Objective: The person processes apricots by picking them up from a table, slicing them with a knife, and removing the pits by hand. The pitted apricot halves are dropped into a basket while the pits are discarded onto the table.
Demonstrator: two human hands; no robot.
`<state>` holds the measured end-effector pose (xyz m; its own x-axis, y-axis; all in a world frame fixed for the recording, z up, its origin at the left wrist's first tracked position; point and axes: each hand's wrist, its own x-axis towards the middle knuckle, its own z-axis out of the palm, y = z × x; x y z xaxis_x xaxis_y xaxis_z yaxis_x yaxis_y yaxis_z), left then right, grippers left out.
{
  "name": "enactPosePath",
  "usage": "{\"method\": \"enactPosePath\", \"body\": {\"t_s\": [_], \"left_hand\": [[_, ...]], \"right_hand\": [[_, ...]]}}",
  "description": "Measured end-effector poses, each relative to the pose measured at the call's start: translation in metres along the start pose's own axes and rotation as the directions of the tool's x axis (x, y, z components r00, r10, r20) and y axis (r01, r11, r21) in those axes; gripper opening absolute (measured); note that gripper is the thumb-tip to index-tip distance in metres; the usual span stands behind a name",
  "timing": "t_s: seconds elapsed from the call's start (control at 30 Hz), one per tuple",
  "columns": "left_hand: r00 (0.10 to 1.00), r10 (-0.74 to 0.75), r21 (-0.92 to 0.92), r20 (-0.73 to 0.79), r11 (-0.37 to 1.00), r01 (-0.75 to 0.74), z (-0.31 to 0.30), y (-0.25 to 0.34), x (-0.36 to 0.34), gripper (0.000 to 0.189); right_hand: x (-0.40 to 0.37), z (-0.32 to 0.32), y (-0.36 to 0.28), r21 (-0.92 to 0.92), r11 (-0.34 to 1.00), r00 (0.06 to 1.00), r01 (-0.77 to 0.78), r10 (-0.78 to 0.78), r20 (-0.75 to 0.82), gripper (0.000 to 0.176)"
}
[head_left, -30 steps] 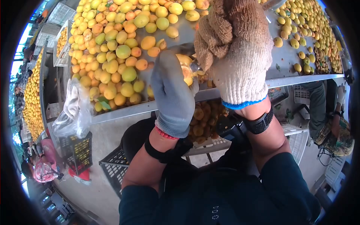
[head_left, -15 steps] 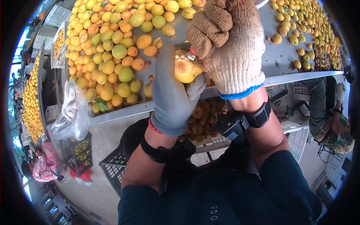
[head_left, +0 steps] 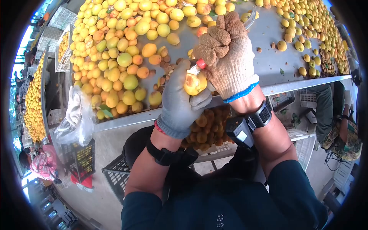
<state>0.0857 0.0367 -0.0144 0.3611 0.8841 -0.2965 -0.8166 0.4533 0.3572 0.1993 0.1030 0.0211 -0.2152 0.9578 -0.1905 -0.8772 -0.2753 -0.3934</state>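
A yellow fruit (head_left: 193,85) is gripped in the grey-gloved left hand (head_left: 178,101), the fingers curled round it, just above the front edge of the metal worktop (head_left: 276,65). A small tool (head_left: 199,65) with a red handle is pinched in the knit-gloved right hand (head_left: 226,57), its tip touching the top of the fruit. A pile of fruit (head_left: 115,57) is spread over the worktop behind. A crate (head_left: 214,147) is seen below the worktop edge.

Fruit heap (head_left: 115,57) blocks left; open tabletop (head_left: 276,66) stretch right.
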Motion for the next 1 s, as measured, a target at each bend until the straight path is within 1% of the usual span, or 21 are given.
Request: {"method": "enactPosePath", "body": {"t_s": [0.07, 0.17, 0.27, 0.37, 0.4, 0.43, 0.47, 0.5, 0.53, 0.57, 0.6, 0.63, 0.67, 0.7, 0.73, 0.8, 0.83, 0.87, 0.9, 0.93, 1.0], "left_hand": [[0.999, -0.012, 0.083, -0.048, 0.996, 0.016, 0.006, 0.001, 0.0, 0.029], [0.997, -0.071, 0.032, -0.003, 0.997, 0.071, -0.006, 0.003, 0.007, 0.029], [0.996, -0.093, 0.123, 0.001, 0.988, 0.093, -0.012, 0.005, 0.012, 0.032], [0.997, -0.062, 0.291, 0.049, 0.956, 0.045, -0.022, 0.008, 0.012, 0.042], [0.943, 0.279, 0.742, 0.181, 0.591, -0.317, -0.021, 0.008, 0.015, 0.03], [0.765, 0.452, 0.872, 0.458, -0.058, -0.487, -0.018, 0.009, 0.018, 0.023], [0.687, 0.438, 0.815, 0.579, -0.322, -0.482, -0.016, 0.01, 0.018, 0.025], [0.595, 0.414, 0.708, 0.689, -0.563, -0.427, -0.014, 0.01, 0.018, 0.03], [0.645, 0.439, 0.777, 0.626, -0.429, -0.461, -0.01, 0.011, 0.013, 0.036], [0.697, 0.449, 0.829, 0.56, -0.288, -0.48, -0.006, 0.012, 0.007, 0.041], [0.776, 0.476, 0.904, 0.415, -0.123, -0.409, -0.001, 0.015, 0.002, 0.04], [0.84, 0.476, 0.946, 0.261, 0.047, -0.321, 0.004, 0.017, -0.003, 0.039], [0.792, 0.549, 0.948, 0.268, -0.006, -0.317, 0.002, 0.017, -0.003, 0.032], [0.738, 0.618, 0.951, 0.272, -0.057, -0.303, -0.001, 0.017, -0.003, 0.026], [0.543, 0.705, 0.889, 0.457, -0.336, -0.311, -0.012, 0.015, 0.005, 0.022], [0.362, 0.693, 0.782, 0.623, -0.567, -0.26, -0.018, 0.019, 0.008, 0.03], [0.396, 0.686, 0.792, 0.61, -0.544, -0.278, -0.018, 0.025, 0.007, 0.031], [0.518, 0.718, 0.884, 0.464, -0.346, -0.313, -0.015, 0.025, 0.002, 0.032], [0.624, 0.724, 0.944, 0.294, -0.119, -0.307, -0.009, 0.025, -0.004, 0.032], [0.703, 0.701, 0.961, 0.119, 0.097, -0.26, -0.002, 0.026, -0.009, 0.033], [0.747, 0.661, 0.925, 0.077, 0.233, -0.301, -0.001, 0.028, -0.012, 0.034]], "right_hand": [[0.001, -0.002, -0.001, 0.017, 1.0, 0.999, -0.017, 0.018, -0.036, 0.034], [0.006, -0.012, -0.002, -0.008, 0.999, 0.999, -0.045, 0.045, 0.004, 0.032], [0.007, -0.015, -0.001, -0.007, 0.999, 0.999, -0.051, 0.051, -0.003, 0.031], [0.009, -0.015, -0.004, 0.02, 0.996, 0.996, -0.088, 0.088, -0.027, 0.032], [0.01, -0.015, -0.008, -0.033, 0.999, 0.998, -0.03, 0.032, 0.059, 0.031], [0.012, -0.014, -0.014, -0.082, 0.996, 0.989, 0.032, -0.019, 0.147, 0.03], [0.013, -0.012, -0.021, -0.125, 0.988, 0.97, 0.095, -0.063, 0.236, 0.03], [0.012, 0.0, -0.036, -0.133, 0.98, 0.95, 0.152, -0.107, 0.293, 0.03], [-0.003, 0.021, -0.048, -0.11, 0.984, 0.984, 0.139, -0.126, 0.125, 0.029], [0.0, 0.007, -0.052, -0.502, 0.817, 0.949, 0.282, -0.163, 0.269, 0.027], [-0.003, 0.006, -0.051, -0.715, 0.605, 0.926, 0.349, -0.103, 0.364, 0.024], [-0.006, 0.008, -0.05, -0.832, 0.336, 0.89, 0.441, -0.042, 0.455, 0.021], [-0.012, 0.01, -0.045, -0.907, 0.293, 0.939, 0.302, 0.075, 0.337, 0.019], [-0.02, 0.019, -0.04, -0.961, 0.22, 0.959, 0.166, 0.19, 0.209, 0.025], [-0.016, 0.013, -0.028, -0.936, 0.18, 0.917, 0.302, 0.215, 0.337, 0.03], [-0.019, 0.002, -0.009, -0.895, 0.059, 0.885, 0.442, 0.135, 0.446, 0.028], [-0.022, 0.003, -0.007, -0.897, -0.035, 0.89, 0.44, 0.148, 0.431, 0.026], [-0.026, 0.007, -0.007, -0.891, -0.129, 0.896, 0.435, 0.157, 0.415, 0.026], [-0.029, 0.009, -0.007, -0.877, -0.223, 0.903, 0.426, 0.162, 0.398, 0.025], [-0.028, 0.008, -0.005, -0.873, -0.195, 0.893, 0.447, 0.151, 0.423, 0.025], [-0.027, 0.003, 0.0, -0.863, -0.145, 0.874, 0.484, 0.126, 0.469, 0.023]]}}
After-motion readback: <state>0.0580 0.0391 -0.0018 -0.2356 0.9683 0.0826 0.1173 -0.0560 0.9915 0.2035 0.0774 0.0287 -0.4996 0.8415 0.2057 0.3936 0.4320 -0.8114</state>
